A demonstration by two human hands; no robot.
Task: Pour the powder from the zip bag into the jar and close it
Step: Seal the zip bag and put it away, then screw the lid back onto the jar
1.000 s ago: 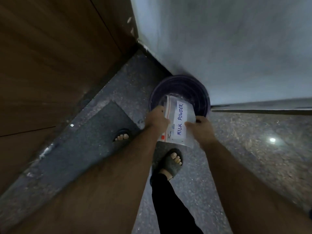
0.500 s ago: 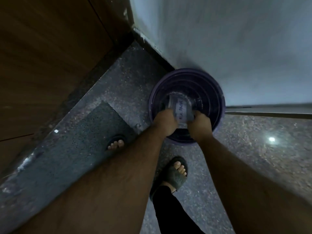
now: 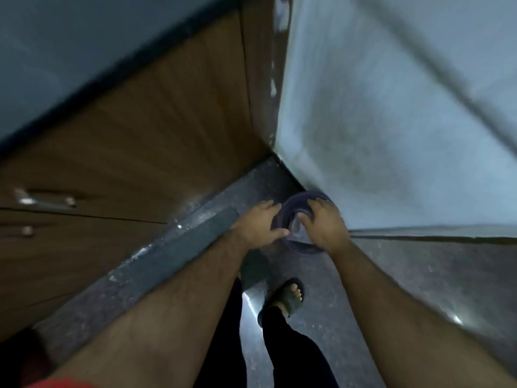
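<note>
A dark purple round bin [image 3: 305, 249] stands on the floor in the corner. Inside it, between my hands, a pale bit of clear plastic shows, probably the zip bag [image 3: 296, 226]; motion blur hides its label. My left hand [image 3: 258, 226] hovers over the bin's left rim with fingers spread and holds nothing. Above the right side of the bin is my right hand [image 3: 323, 226], its fingers loosely bent and free of the bag. No jar is in view.
Brown wooden cabinets with metal handles [image 3: 42, 201] fill the left side. A grey mat [image 3: 173, 256] lies along their base. A pale wall [image 3: 391, 135] rises on the right. My sandalled foot [image 3: 291, 296] stands on the speckled stone floor.
Both hands held the milk powder bag over the bin, lowered it inside, and have now let go. The view has lifted and tilted, so the bin looks smaller.
</note>
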